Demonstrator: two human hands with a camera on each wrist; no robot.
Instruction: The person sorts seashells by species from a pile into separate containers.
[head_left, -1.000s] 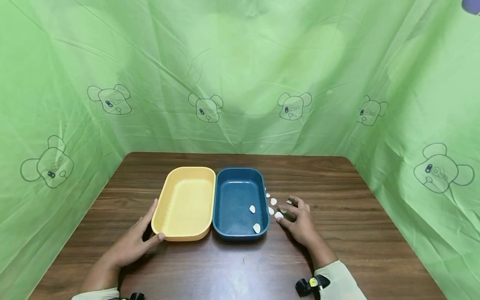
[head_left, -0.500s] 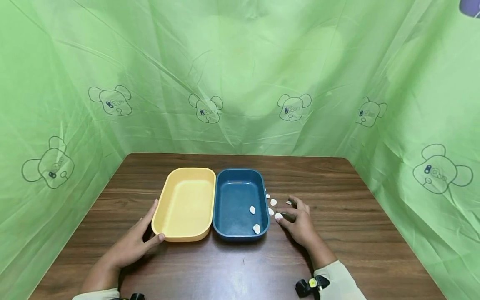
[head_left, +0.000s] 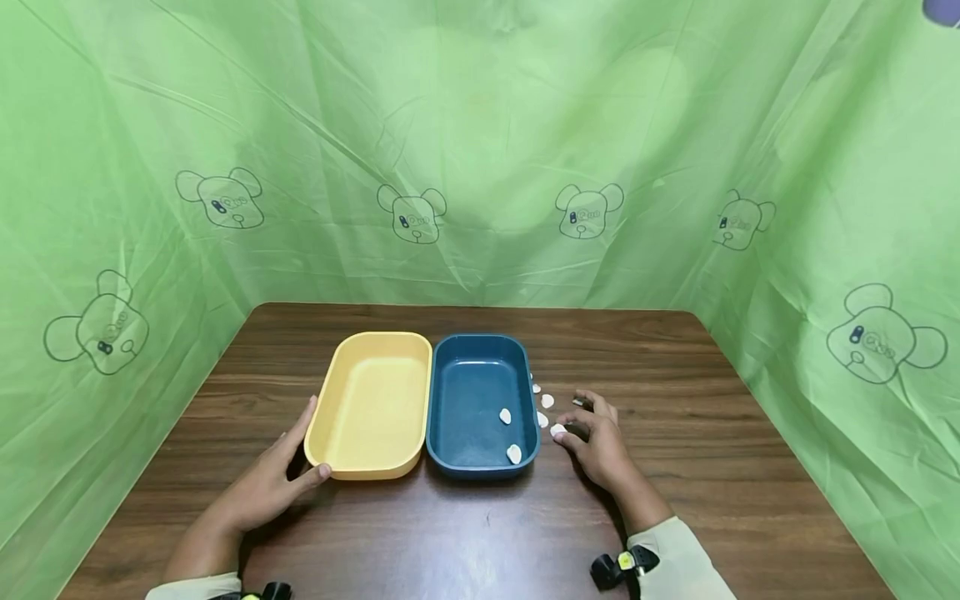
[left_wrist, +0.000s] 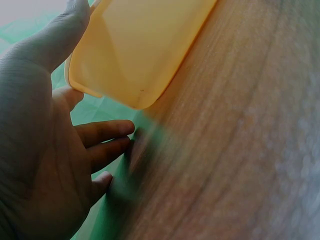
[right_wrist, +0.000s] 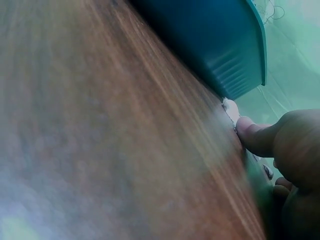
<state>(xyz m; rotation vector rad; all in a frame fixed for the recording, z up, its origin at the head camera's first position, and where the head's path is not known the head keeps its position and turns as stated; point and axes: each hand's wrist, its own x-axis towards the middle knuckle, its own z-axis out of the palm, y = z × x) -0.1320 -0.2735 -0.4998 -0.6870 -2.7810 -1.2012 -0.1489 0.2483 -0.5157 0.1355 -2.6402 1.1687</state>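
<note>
My left hand (head_left: pixel 258 490) rests against the near left corner of a yellow tray (head_left: pixel 318 408). Its thumb touches the front rim and the index finger lies along the left side; in the left wrist view, the other fingers stretch free of the tray (left_wrist: pixel 145 50). Beside it stands a blue tray (head_left: pixel 472 392) with two small white shells (head_left: pixel 513 454) inside. Just right of that tray, my right hand (head_left: pixel 600 446) pinches a white shell (head_left: pixel 557 430) between thumb and index finger, at the tabletop. The right wrist view shows the thumb (right_wrist: pixel 257 135) close by a white shell (right_wrist: pixel 230 107).
Several more white shells (head_left: pixel 547 401) lie on the wooden table (head_left: pixel 637 358) between the blue tray and my right hand; one is partly under its fingers. A green curtain (head_left: pixel 480 150) with printed animal heads surrounds the table at the back and sides.
My right thumb and index finger have closed in on the shell at their tips. The left hand and both trays stay in place.
</note>
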